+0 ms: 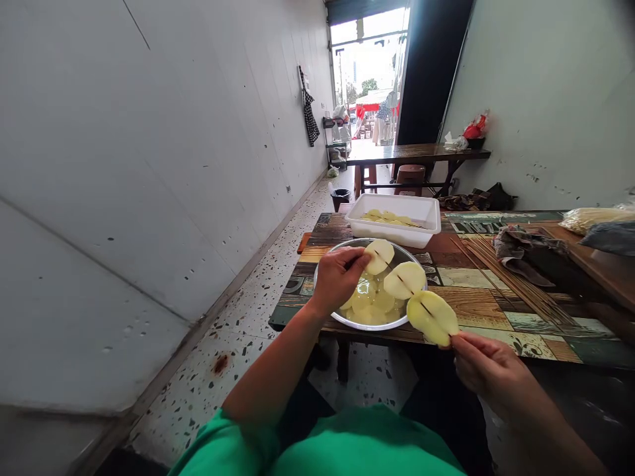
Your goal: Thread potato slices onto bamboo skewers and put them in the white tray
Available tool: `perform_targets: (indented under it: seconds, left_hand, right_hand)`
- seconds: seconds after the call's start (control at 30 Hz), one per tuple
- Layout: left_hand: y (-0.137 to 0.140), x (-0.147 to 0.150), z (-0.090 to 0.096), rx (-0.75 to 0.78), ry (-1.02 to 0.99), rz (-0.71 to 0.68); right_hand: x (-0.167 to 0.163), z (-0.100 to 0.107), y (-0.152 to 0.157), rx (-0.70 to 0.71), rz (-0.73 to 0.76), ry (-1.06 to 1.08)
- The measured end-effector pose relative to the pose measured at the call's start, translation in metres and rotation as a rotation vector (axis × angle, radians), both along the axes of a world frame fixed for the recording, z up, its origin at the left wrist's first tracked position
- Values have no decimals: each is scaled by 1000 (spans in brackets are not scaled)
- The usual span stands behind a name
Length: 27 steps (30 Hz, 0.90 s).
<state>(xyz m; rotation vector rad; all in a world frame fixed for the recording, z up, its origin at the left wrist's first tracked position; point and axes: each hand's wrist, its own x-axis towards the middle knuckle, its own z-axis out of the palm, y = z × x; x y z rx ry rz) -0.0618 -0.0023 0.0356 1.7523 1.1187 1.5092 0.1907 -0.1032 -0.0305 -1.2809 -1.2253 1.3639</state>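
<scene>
My left hand (338, 277) pinches a pale potato slice (380, 256) between thumb and fingers. That slice is at the far end of a thin skewer (425, 307), which also runs through a middle slice (405, 280) and a larger near slice (435, 318). At the near end, the fingers of my right hand (489, 365) are closed on the skewer, right against the last slice. Below the skewer stands a metal bowl (368, 326), where several more potato slices (371, 305) lie in what looks like water. My left hand partly covers the bowl.
Behind the bowl, a white tub (397, 233) holds skewered slices. Loose bamboo skewers (516, 281) and a dark crumpled cloth (528, 248) lie to the right on the patterned table (471, 301). A white wall (149, 165) runs along the left; another table (421, 153) stands farther back.
</scene>
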Motion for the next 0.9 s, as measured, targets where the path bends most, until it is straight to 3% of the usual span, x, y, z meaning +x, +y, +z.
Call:
perform_targets:
  seconds: [0.07, 0.13, 0.3, 0.43, 0.63, 0.8, 0.9]
  left_hand:
    - [0, -1, 2, 23, 22, 5]
    - [0, -1, 3, 31, 37, 15]
    - [-1, -1, 4, 1, 46, -23]
    - [-2, 6, 1, -94, -51, -27]
    - [6, 17, -13, -276, -320, -84]
    - [17, 9, -13, -361, -244, -107]
    - [21, -1, -17, -313, -65, -29]
  right_hand:
    - [-4, -3, -1, 177, -141, -162]
    - [-5, -5, -1, 275, -184, -252]
    - [-4, -2, 4, -16, 83, 125]
    - [2, -3, 9, -35, 113, 224]
    - [7, -10, 10, 29, 124, -49]
    - [1, -13, 13, 235, 25, -287]
    - [7, -15, 21, 338, -88, -411]
